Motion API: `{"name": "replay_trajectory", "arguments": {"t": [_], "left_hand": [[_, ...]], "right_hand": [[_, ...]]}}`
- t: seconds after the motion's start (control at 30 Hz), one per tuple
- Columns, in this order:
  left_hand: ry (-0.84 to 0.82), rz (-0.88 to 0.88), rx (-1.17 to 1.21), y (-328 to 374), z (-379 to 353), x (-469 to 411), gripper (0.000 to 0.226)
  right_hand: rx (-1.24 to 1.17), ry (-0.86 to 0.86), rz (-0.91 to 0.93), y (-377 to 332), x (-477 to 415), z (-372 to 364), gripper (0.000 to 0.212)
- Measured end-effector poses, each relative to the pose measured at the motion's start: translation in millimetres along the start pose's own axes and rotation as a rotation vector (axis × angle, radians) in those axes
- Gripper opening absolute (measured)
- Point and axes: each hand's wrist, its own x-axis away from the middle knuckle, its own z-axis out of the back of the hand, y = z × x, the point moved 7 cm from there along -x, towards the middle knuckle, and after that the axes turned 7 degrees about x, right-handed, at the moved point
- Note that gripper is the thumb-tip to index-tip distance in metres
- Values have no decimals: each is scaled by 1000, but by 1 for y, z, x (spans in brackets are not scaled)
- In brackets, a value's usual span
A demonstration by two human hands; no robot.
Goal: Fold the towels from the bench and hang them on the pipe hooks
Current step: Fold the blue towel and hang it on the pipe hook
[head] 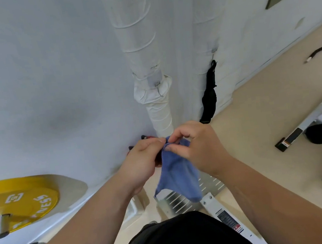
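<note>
A white wall (50, 74) filled our view, with a wrapped pipe (144, 49) running down it. A yellow plate (18, 202) sat low on our left. A black strap (209, 96) hung right of the pipe, perhaps from a hook. Before the pipe's foot we held a blue towel (179, 176). Our left hand (142, 160) and right hand (197, 147) pinched its top edge with curled fingers, and it hung between our forearms.
</note>
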Motion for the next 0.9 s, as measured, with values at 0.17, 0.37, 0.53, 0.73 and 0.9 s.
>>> {"name": "replay_trajectory", "arguments": {"t": [0.17,0.37,0.53,0.73,0.9], "left_hand": [[-129,77,-74,-6,0,1,57],[-240,-35,-405,-3,-3,4,30],[-71,-104,-379,0,9,1,27],[92,-183,-333,18,22,2,28],[233,-337,-282,50,33,1,29]], "right_hand": [[-26,5,43,0,0,-1,13],[-14,-49,146,-2,1,-3,10],[-102,-130,45,12,9,-13,18],[-66,-290,-72,26,-3,-32,16],[84,-364,0,31,-10,-51,12]]}}
